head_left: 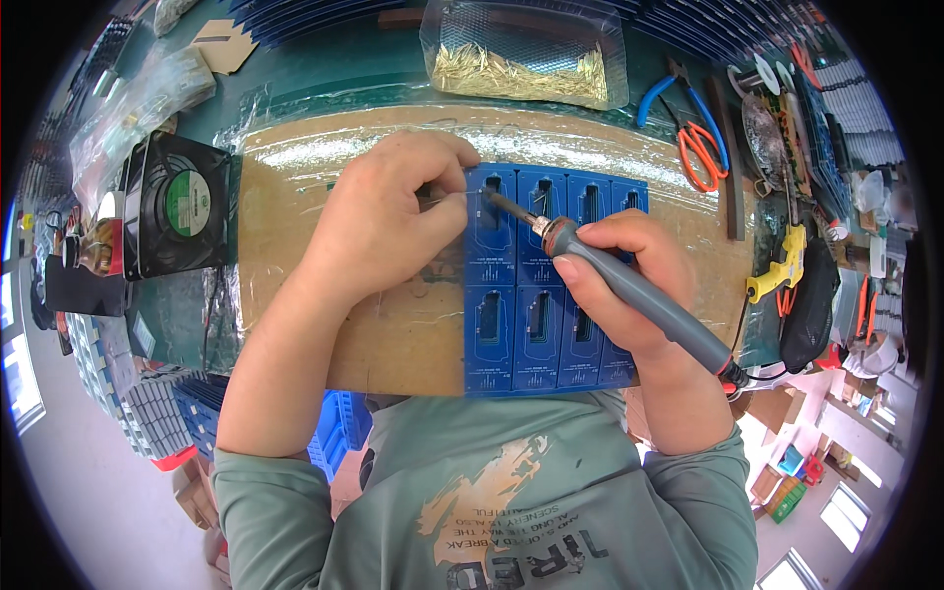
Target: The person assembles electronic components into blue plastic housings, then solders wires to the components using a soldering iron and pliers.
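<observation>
An electronics assembly workshop, as far as I can tell from my end.
The workbench (324, 88) gives it away: I see a soldering iron (639, 290) angled over a blue circuit-board panel (537, 369), a clear plastic tray (531, 25) of thin gold-coloured pins (521, 79), blue-handled pliers (706, 113) to the right and a black fan (167, 231) to the left. More blue boards (305, 18) crowd the far edge, and a blue plastic crate (336, 433) shows below the bench.
</observation>
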`<state>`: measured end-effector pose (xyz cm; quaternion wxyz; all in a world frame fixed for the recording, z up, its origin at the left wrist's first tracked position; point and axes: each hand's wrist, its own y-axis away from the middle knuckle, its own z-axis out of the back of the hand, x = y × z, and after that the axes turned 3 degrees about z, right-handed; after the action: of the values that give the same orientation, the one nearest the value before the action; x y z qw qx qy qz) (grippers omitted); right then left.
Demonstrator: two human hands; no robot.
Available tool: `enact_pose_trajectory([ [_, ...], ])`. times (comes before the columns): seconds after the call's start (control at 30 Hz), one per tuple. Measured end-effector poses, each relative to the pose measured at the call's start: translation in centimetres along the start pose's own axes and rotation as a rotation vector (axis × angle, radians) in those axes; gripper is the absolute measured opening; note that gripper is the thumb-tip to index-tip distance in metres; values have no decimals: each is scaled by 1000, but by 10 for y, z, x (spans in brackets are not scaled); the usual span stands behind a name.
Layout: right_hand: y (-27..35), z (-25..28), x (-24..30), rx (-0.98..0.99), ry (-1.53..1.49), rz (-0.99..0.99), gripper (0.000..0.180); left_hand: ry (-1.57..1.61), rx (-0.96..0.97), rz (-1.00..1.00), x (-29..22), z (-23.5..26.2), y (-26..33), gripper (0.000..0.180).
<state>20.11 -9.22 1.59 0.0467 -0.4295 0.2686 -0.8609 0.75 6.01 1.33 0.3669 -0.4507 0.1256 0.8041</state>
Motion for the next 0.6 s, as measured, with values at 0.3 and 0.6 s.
enact_pose_trajectory([
  [0.3, 0, 0, 1, 15, 20, 1, 29, -20, -5, -22, 1, -2, -1, 7],
  [0.6, 3, 4, -1, 3, 40, 142, 28, -55, 106, -38, 2, 9, 1, 6],
])
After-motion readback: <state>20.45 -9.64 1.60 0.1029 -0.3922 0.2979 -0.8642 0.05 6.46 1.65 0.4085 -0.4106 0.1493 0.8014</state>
